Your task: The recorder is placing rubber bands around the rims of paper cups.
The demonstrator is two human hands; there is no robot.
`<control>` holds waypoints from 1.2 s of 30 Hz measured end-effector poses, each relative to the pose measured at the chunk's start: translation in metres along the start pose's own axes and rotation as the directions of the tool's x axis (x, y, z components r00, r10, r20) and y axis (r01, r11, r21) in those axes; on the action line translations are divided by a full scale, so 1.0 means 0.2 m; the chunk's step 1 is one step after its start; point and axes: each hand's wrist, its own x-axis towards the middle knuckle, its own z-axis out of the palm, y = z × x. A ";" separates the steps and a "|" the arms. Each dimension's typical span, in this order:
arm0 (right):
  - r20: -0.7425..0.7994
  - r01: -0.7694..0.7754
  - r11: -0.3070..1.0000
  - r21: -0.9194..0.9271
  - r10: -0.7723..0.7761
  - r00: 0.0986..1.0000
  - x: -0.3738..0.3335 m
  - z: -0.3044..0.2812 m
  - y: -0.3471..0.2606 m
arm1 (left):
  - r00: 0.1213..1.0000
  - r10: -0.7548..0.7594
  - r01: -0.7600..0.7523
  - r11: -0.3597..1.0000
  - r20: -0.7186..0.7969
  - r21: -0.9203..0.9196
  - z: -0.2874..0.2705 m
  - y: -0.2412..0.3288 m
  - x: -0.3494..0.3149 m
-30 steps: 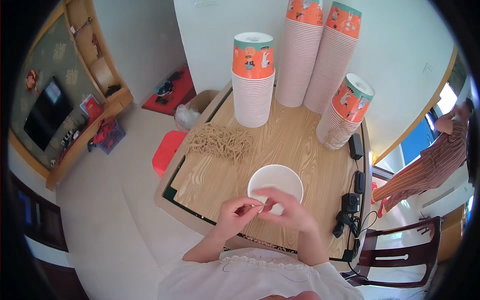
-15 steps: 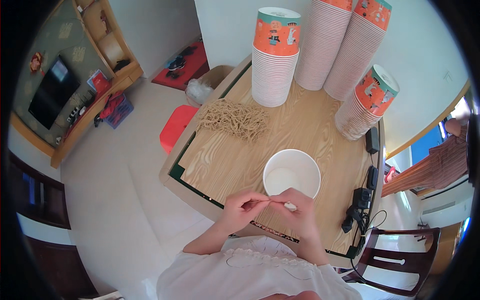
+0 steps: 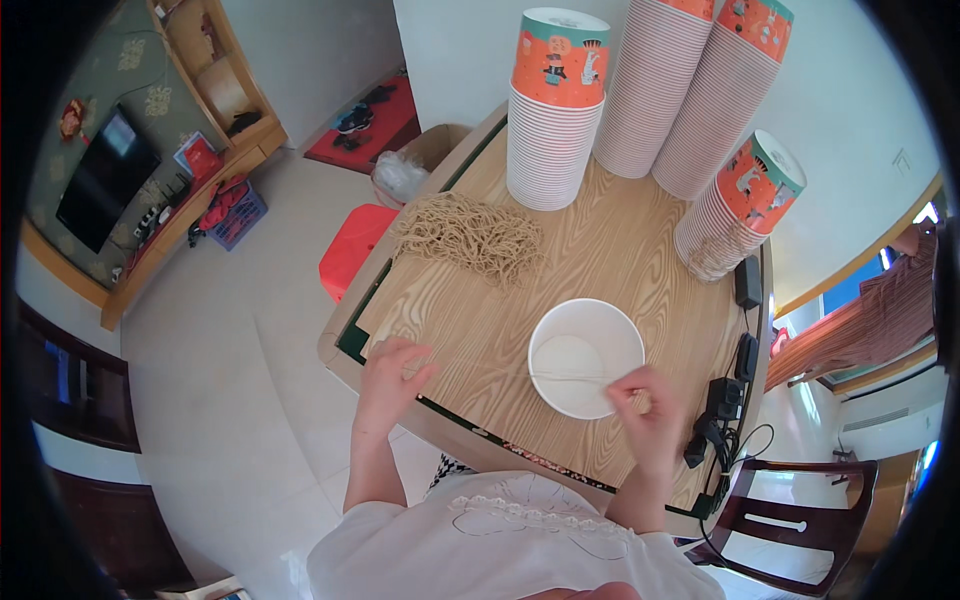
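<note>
A white paper tub stands upright on the wooden table, its mouth facing me. My right hand is at the tub's right rim, fingers pinched on a thin pale string that runs leftward across the tub's mouth. Where the string's left end lies, I cannot make out. Over the table's front left edge, my left hand is raised with thumb and fingers apart and nothing visible between them. A tangled heap of tan twine lies farther back on the left of the table.
Tall stacks of nested paper tubs rise at the back, with a shorter stack at the right. Black power adapters and cables line the right edge. A red stool stands left, a dark chair right; another person is beyond.
My hands were together at the tub's near rim and have moved apart, left hand to the left, right hand to the right. The string now shows across the tub.
</note>
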 end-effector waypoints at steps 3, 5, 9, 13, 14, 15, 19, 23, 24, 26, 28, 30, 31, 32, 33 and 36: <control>0.205 -0.018 1.000 0.005 0.016 0.979 -0.01 0.14 0.02 | 0.970 0.213 -0.208 0.977 0.115 -0.056 0.03 0.15 0.03; 0.314 -0.002 0.999 0.053 -0.014 0.949 -0.02 0.18 0.01 | 0.885 0.358 -0.226 0.890 0.298 -0.397 0.09 0.32 0.03; 0.192 -0.041 0.997 0.063 0.028 0.981 0.01 0.17 0.00 | 0.846 0.432 -0.216 0.813 0.311 -0.541 0.30 0.48 0.05; 0.142 -0.104 0.994 -0.029 0.107 0.984 0.03 0.03 0.06 | 0.823 0.297 0.076 0.787 0.485 -0.612 0.43 0.49 0.11; 0.153 -0.118 0.991 -0.056 0.125 0.980 0.03 0.00 0.06 | 0.856 0.307 -0.003 0.807 0.415 -0.591 0.47 0.48 0.13; 0.138 -0.120 0.991 -0.065 0.128 0.982 0.04 -0.02 0.07 | 0.881 0.323 -0.079 0.822 0.346 -0.564 0.50 0.48 0.15; 0.112 -0.057 0.998 -0.037 0.061 0.992 0.06 -0.07 0.10 | 0.897 0.321 -0.110 0.829 0.305 -0.549 0.54 0.52 0.17; 0.110 -0.104 0.994 -0.028 0.106 0.988 0.07 -0.07 0.14 | 0.912 0.324 -0.147 0.831 0.253 -0.536 0.58 0.50 0.20; 0.113 -0.104 0.994 -0.025 0.106 0.988 0.07 -0.06 0.17 | 0.907 0.327 -0.145 0.835 0.267 -0.531 0.58 0.50 0.20; 0.025 -0.063 0.994 -0.091 0.065 0.998 0.06 -0.05 0.24 | 0.908 0.307 -0.133 0.857 0.285 -0.498 0.60 0.50 0.20; 0.002 0.048 0.964 -0.262 -0.049 0.999 0.09 -0.05 0.26 | 0.908 0.288 -0.123 0.877 0.305 -0.464 0.61 0.48 0.19; -0.005 0.145 0.890 -0.432 -0.163 0.987 0.09 -0.07 0.28 | 0.868 0.293 -0.147 0.923 0.401 -0.357 0.62 0.45 0.16; 0.071 0.119 0.902 -0.414 -0.098 0.993 0.08 -0.08 0.30 | 0.865 0.294 -0.147 0.923 0.406 -0.356 0.62 0.45 0.17; 0.148 0.089 0.913 -0.399 -0.032 0.989 0.07 -0.09 0.31 | 0.865 0.253 -0.114 0.940 0.433 -0.322 0.60 0.46 0.16; 0.145 0.079 0.914 -0.399 -0.022 0.989 0.05 -0.09 0.31 | 0.862 0.208 -0.077 0.955 0.461 -0.286 0.58 0.47 0.15; 0.253 -0.233 0.961 -0.147 0.265 0.931 0.01 -0.08 0.26 | 0.810 0.244 -0.112 0.957 0.533 -0.268 0.52 0.44 0.14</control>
